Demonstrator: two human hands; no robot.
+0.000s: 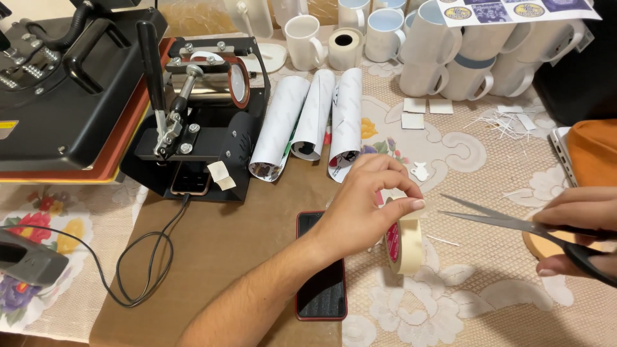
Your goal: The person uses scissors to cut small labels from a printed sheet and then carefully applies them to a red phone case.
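Masking tape roll (405, 245) stands on edge on the counter (488, 302), toward the near edge, right of centre. Left hand (360, 205) sits over the roll; thumb and forefinger fingers (406, 205) pinched together just above the roll's top, closed on what looks like the tape's free end, though the strip itself is too small to confirm. Remaining fingers curled. Left forearm runs in from the near edge, crossing a red-cased phone (320, 270) lying face up on brown paper.

Right hand (578, 228) at the right edge of the counter, wrapped closed around the handles of scissors (508, 222). Blades parted, tips pointing left toward the roll, just short of the left thumb, not touching it.

Toward the far edge: three rolled printed sheets (315, 119), a black mug press (199, 109), white mugs (450, 58).
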